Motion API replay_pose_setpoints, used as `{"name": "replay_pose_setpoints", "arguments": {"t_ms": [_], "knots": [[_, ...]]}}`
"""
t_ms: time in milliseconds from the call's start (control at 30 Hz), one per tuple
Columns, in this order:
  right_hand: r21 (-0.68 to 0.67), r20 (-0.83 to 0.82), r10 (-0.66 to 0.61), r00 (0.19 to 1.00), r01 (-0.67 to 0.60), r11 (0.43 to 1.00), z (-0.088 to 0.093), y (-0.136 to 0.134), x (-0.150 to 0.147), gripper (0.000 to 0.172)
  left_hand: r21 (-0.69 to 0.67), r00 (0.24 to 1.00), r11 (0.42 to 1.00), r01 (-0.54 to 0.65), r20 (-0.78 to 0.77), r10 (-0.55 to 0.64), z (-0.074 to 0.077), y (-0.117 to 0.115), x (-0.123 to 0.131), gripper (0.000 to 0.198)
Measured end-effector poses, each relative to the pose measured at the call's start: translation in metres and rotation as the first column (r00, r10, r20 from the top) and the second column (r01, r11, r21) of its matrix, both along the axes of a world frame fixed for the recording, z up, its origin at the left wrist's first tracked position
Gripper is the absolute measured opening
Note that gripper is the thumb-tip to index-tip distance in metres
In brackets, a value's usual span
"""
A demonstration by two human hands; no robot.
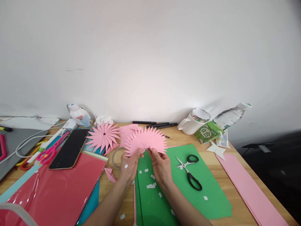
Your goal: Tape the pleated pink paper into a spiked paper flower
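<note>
Between my two hands a pink pleated paper fan (146, 138) is spread into a half circle, its pointed tips turned up and outward. My left hand (130, 161) pinches its lower left part with thumb and fingers. The lower right part is pinched by my right hand (161, 163). Beneath the hands lies a stack of green paper (169, 188) strewn with small white paper scraps (151, 185). Black-handled scissors (189, 172) rest on the green paper with blades slightly apart. A finished-looking pink paper star (104, 134) lies beyond my left hand.
Pink paper strips (249, 188) lie at the right edge. A white mug (194, 121), a green box (208, 132) and a water bottle (229, 116) stand at the back right. Red paper (58, 188), a phone (70, 150) and pink scissors (52, 149) occupy the left. Pens (162, 125) lie along the wall.
</note>
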State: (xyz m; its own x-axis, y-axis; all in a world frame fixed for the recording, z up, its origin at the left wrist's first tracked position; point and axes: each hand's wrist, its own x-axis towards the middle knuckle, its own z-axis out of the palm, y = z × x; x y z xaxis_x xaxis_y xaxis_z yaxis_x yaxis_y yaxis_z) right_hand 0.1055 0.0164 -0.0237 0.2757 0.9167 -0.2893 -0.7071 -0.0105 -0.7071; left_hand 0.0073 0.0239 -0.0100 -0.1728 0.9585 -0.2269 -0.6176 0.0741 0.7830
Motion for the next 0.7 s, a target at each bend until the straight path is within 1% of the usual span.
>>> {"name": "replay_pose_setpoints", "arguments": {"t_ms": [267, 700], "knots": [[0.002, -0.027, 0.021, 0.999, -0.021, 1.000, -0.0001, -0.0018, -0.0011, 0.021, -0.042, 0.999, 0.999, -0.023, 0.043, 0.024, 0.0001, 0.0000, 0.0034, 0.025], [-0.011, -0.107, 0.018, 0.994, -0.019, 1.000, 0.0014, -0.0018, -0.0031, 0.020, -0.054, 0.998, 0.999, -0.008, 0.067, 0.012, 0.0010, -0.0027, 0.0043, 0.025]]}}
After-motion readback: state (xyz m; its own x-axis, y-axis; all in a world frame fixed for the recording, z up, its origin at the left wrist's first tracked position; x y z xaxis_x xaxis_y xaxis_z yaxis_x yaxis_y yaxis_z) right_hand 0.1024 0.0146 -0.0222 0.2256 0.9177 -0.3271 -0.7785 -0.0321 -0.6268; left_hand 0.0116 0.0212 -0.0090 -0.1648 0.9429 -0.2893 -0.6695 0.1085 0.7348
